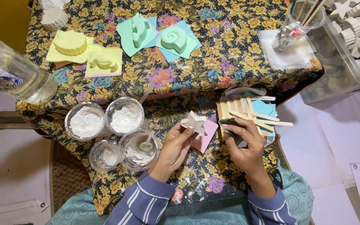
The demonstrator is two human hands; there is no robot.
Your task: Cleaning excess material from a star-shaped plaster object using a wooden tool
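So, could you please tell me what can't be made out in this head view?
- Right hand: holds a dark piece; its fingers hide what it is.
- Pink square: partly behind the left hand and white star.
- Clear bottle: cut off by the left edge.
- Bin of white shapes: cut off at the right.

Bright, even light — soft shadows, sharp centre, slight bending at edges.
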